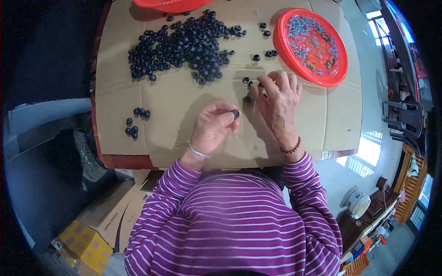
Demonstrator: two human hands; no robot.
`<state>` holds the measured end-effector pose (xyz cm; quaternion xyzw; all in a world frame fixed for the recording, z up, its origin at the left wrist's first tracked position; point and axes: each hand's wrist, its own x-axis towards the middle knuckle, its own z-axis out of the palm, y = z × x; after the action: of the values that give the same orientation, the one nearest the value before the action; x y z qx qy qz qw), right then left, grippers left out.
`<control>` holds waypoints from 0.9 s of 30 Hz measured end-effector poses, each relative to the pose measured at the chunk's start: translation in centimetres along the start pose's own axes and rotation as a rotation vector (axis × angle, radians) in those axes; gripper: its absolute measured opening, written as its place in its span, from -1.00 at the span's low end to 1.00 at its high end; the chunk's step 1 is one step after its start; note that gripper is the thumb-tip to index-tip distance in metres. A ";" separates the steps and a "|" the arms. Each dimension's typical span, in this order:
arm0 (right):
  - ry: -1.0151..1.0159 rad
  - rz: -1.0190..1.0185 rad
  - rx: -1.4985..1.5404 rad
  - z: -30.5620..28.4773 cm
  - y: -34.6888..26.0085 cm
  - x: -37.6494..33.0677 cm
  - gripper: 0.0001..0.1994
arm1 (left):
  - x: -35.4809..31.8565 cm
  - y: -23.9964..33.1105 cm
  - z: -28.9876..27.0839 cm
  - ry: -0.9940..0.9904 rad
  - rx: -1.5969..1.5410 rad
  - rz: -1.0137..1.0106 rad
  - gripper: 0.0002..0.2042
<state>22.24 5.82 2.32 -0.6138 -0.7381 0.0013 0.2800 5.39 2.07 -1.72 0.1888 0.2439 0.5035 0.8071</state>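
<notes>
Between the thumb and forefinger of my left hand (211, 125) is a small round black part (235, 114) with a ring-like shape, held above the cardboard. My right hand (278, 99) is bent down over the cardboard to the right, its thumb and forefinger drawn close together; what they hold, if anything, I cannot make out. Just beside those fingertips lie a few small black pieces (247, 80). A large spread pile of black round parts (189, 43) covers the far part of the cardboard, several of them showing a hole in the middle.
A red round tray (276, 39) with many small silvery pieces stands at the far right. Part of another red container (175, 6) shows at the far edge. Small groups of black parts (132, 131) lie at the left. Flattened cardboard (175, 101) covers the table.
</notes>
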 end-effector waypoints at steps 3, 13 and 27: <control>-0.075 -0.007 -0.055 1.2 -0.7 0.3 -0.79 | 0.0 0.4 0.0 -0.002 -0.025 -0.002 -0.84; 0.024 0.000 0.268 -1.6 0.2 -2.4 -0.80 | 0.1 0.6 -0.2 -0.014 -0.033 -0.026 -0.86; 0.015 -0.034 0.316 -1.3 2.5 -6.9 -0.79 | 0.5 -1.7 0.0 -0.039 0.016 -0.006 -0.82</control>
<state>25.68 -0.27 -0.26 -0.5494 -0.7369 0.1079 0.3787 6.84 1.80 -2.74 0.2044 0.2329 0.4955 0.8115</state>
